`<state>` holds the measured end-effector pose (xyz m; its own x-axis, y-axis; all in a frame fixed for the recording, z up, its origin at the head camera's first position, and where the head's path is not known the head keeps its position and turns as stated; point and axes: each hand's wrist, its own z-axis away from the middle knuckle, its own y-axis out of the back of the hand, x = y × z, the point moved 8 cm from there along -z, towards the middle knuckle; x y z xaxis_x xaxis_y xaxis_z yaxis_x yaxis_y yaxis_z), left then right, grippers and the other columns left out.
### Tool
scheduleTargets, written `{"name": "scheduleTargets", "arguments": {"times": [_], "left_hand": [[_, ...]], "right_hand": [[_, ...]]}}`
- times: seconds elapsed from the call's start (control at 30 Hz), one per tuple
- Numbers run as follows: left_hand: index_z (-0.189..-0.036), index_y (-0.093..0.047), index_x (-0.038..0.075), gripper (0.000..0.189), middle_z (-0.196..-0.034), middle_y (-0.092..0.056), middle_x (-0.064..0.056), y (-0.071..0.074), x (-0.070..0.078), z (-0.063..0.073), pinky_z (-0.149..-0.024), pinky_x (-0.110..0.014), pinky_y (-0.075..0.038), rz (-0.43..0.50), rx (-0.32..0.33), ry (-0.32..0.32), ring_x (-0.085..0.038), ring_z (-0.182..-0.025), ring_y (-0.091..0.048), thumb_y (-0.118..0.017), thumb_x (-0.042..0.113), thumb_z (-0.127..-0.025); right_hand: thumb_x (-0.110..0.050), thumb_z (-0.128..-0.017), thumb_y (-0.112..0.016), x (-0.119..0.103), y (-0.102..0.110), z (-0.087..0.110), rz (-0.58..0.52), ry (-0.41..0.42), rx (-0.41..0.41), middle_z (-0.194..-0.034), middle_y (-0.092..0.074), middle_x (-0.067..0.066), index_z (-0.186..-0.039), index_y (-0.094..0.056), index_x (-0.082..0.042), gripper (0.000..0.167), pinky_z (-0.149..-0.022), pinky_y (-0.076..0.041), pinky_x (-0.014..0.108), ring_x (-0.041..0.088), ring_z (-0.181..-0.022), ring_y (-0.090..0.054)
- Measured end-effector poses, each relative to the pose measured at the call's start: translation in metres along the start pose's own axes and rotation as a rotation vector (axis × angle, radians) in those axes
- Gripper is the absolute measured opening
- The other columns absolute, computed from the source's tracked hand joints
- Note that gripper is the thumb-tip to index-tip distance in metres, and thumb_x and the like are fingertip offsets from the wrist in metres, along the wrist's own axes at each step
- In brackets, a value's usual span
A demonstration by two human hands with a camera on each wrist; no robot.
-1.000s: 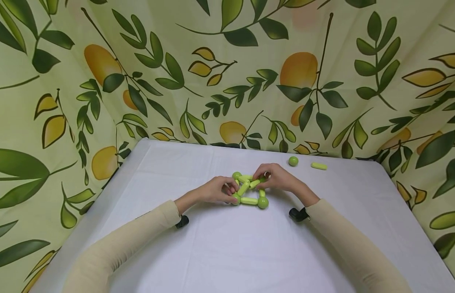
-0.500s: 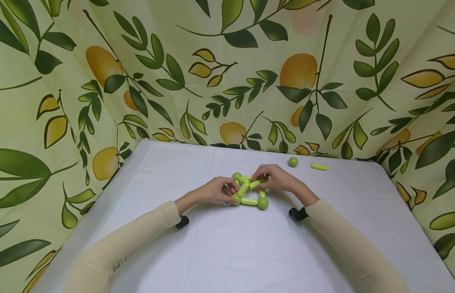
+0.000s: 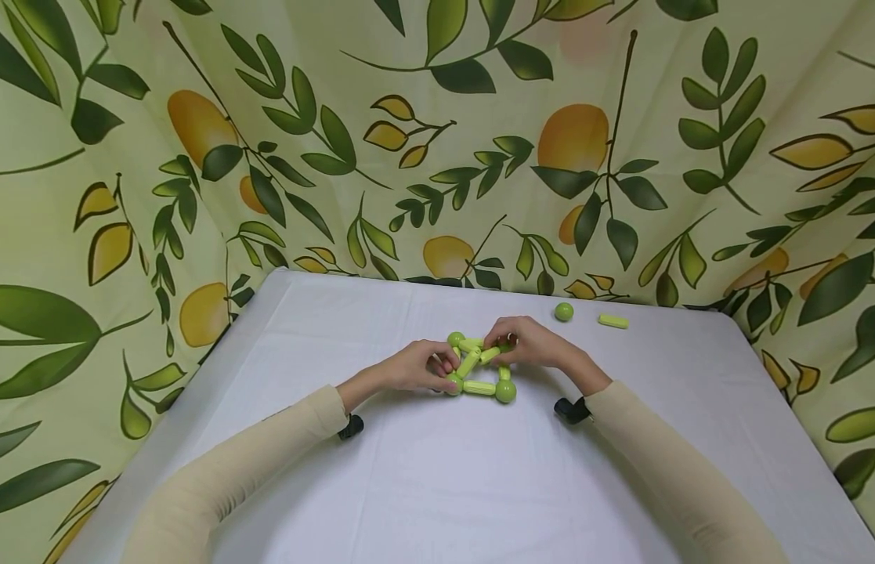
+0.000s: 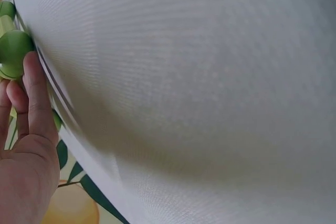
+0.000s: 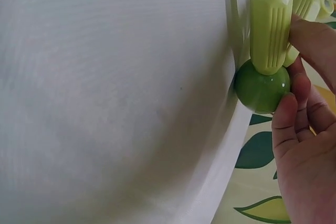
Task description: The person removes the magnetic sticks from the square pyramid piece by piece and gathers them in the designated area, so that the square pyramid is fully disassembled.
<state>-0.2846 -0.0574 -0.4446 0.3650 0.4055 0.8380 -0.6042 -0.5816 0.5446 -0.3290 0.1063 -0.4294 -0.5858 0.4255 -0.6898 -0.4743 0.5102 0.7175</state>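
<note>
A flat four-sided frame of green balls and light green ribbed rods lies on the table, a construction toy. My left hand [image 3: 419,366] holds its near-left ball [image 4: 14,51] with the fingertips. From that ball a slanting rod [image 3: 468,364] rises toward the middle. At the far-right corner my right hand [image 3: 532,342] pinches a second slanting rod [image 3: 489,356], whose end meets or nearly meets the first. Its other fingers touch the corner ball [image 5: 262,86] below. The near-right ball [image 3: 505,391] and near side rod [image 3: 479,387] lie untouched.
Beyond the right hand, a loose green ball [image 3: 564,312] and a loose light green rod [image 3: 613,321] lie near the back edge of the white-covered table [image 3: 423,486]. A leaf-and-fruit patterned curtain [image 3: 437,157] hangs behind and along the sides.
The two slanting rods' upper ends have come slightly closer, with a tiny shift of the right hand to the left. The left hand keeps its place.
</note>
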Motion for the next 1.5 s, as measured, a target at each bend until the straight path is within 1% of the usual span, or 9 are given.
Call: {"name": "scheduleTargets", "arguments": {"times": [0.2, 0.4, 0.53, 0.73, 0.83, 0.93, 1.1, 1.33, 1.5], "left_hand": [[-0.106, -0.066, 0.003, 0.028, -0.097, -0.061, -0.003, 0.000, -0.002, 0.000, -0.082, -0.028, -0.055, 0.003, 0.004, 0.004, -0.013, -0.089, -0.064, -0.084, 0.008, -0.086], [-0.106, -0.066, 0.003, 0.027, -0.097, -0.061, -0.003, 0.000, 0.001, 0.001, -0.082, -0.028, -0.055, 0.004, 0.003, -0.003, -0.013, -0.089, -0.064, -0.084, 0.007, -0.086], [-0.106, -0.065, 0.003, 0.027, -0.097, -0.061, -0.003, 0.000, 0.001, 0.001, -0.082, -0.028, -0.055, 0.002, 0.003, -0.012, -0.013, -0.089, -0.064, -0.083, 0.007, -0.086], [-0.106, -0.066, 0.003, 0.027, -0.097, -0.061, -0.003, 0.000, 0.000, 0.000, -0.082, -0.028, -0.055, 0.002, 0.005, -0.007, -0.014, -0.089, -0.064, -0.084, 0.007, -0.086], [-0.106, -0.066, 0.003, 0.027, -0.097, -0.061, -0.003, 0.000, 0.001, 0.000, -0.082, -0.028, -0.055, 0.006, 0.003, 0.002, -0.014, -0.089, -0.064, -0.084, 0.008, -0.086], [-0.106, -0.066, 0.003, 0.028, -0.097, -0.061, -0.003, 0.000, 0.001, 0.000, -0.082, -0.028, -0.055, 0.009, 0.004, 0.002, -0.014, -0.089, -0.064, -0.084, 0.009, -0.086], [-0.106, -0.066, 0.003, 0.028, -0.097, -0.061, -0.004, 0.001, 0.001, 0.001, -0.082, -0.028, -0.055, 0.007, 0.005, -0.005, -0.014, -0.089, -0.064, -0.084, 0.009, -0.085], [-0.106, -0.066, 0.004, 0.027, -0.097, -0.061, -0.003, 0.001, 0.001, 0.000, -0.083, -0.027, -0.054, -0.001, 0.001, 0.005, -0.014, -0.089, -0.064, -0.084, 0.009, -0.086], [-0.106, -0.066, 0.004, 0.027, -0.097, -0.061, -0.003, 0.000, 0.001, -0.001, -0.083, -0.028, -0.055, -0.001, -0.001, 0.003, -0.014, -0.089, -0.064, -0.084, 0.008, -0.086]], "right_hand": [[-0.008, -0.086, -0.083, 0.002, 0.002, 0.001, -0.022, -0.013, 0.007, -0.097, -0.064, -0.003, -0.101, -0.074, -0.012, 0.019, -0.078, -0.052, 0.037, 0.020, -0.087, -0.057], [-0.005, -0.088, -0.081, 0.001, 0.004, 0.002, -0.066, -0.007, 0.017, -0.094, -0.063, 0.000, -0.101, -0.071, -0.010, 0.017, -0.079, -0.052, 0.042, 0.023, -0.087, -0.056], [-0.005, -0.089, -0.079, 0.001, 0.005, 0.003, -0.079, -0.013, 0.020, -0.092, -0.064, 0.000, -0.102, -0.068, -0.010, 0.017, -0.080, -0.052, 0.040, 0.023, -0.086, -0.057], [-0.001, -0.089, -0.077, 0.004, 0.006, 0.002, -0.056, -0.025, 0.037, -0.097, -0.065, -0.001, -0.109, -0.072, -0.008, 0.022, -0.076, -0.053, 0.034, 0.021, -0.086, -0.058], [0.000, -0.087, -0.078, 0.006, 0.007, 0.001, -0.044, -0.022, 0.050, -0.095, -0.064, -0.001, -0.106, -0.073, -0.008, 0.021, -0.074, -0.054, 0.032, 0.021, -0.085, -0.059], [-0.001, -0.086, -0.080, 0.007, 0.008, 0.001, -0.043, -0.008, 0.062, -0.091, -0.064, -0.001, -0.102, -0.071, -0.009, 0.020, -0.073, -0.053, 0.033, 0.021, -0.083, -0.058], [-0.004, -0.086, -0.082, 0.006, 0.011, 0.000, -0.037, -0.003, 0.078, -0.087, -0.063, -0.001, -0.101, -0.069, -0.011, 0.021, -0.074, -0.052, 0.037, 0.020, -0.081, -0.058], [-0.010, -0.085, -0.085, 0.003, 0.017, 0.002, 0.018, -0.032, 0.096, -0.084, -0.062, -0.003, -0.103, -0.068, -0.011, 0.024, -0.074, -0.052, 0.036, 0.018, -0.079, -0.058], [-0.012, -0.087, -0.083, 0.004, 0.022, 0.004, 0.064, -0.057, 0.111, -0.087, -0.064, -0.003, -0.103, -0.067, -0.012, 0.023, -0.076, -0.052, 0.038, 0.019, -0.081, -0.058]]}}
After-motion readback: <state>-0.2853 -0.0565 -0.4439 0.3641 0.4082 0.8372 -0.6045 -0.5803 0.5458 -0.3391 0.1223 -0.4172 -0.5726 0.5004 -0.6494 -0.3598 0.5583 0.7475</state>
